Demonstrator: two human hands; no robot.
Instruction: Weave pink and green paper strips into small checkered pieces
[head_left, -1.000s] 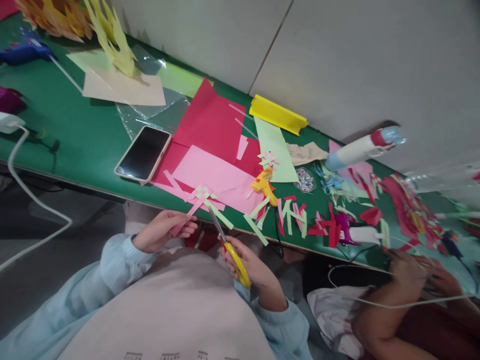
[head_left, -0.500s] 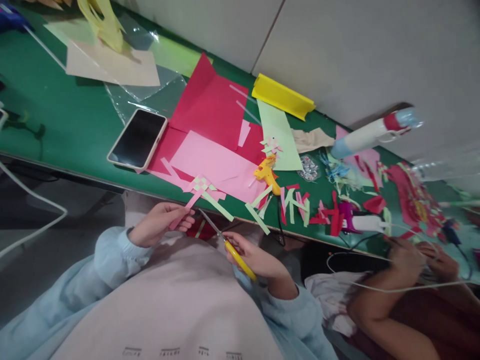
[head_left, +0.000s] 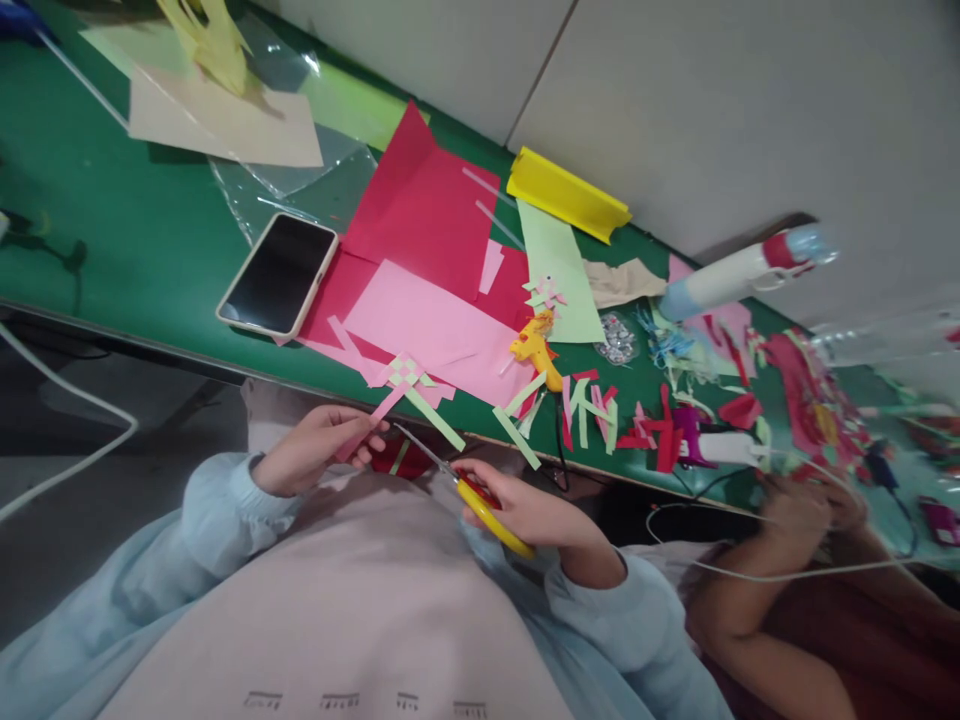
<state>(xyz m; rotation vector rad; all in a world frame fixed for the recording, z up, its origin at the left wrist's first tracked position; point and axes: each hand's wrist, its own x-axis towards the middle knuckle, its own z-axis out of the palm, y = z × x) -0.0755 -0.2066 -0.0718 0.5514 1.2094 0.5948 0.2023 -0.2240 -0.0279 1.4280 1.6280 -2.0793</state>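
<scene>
Two hands: left hand (head_left: 315,460) on one woven strip piece (head_left: 405,385), right hand (head_left: 536,512) on one scissors (head_left: 469,488).

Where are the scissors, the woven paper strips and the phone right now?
scissors (head_left: 491,512): head view, on the yellow handle in the right hand.
woven paper strips (head_left: 405,372): head view, on the checkered middle.
phone (head_left: 277,273): head view, on the dark screen.

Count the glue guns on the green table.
2 that show clearly: a small yellow glue gun at the pink paper's right edge, and a purple glue gun among the red scraps further right. The blurred far right may hide others.
</scene>
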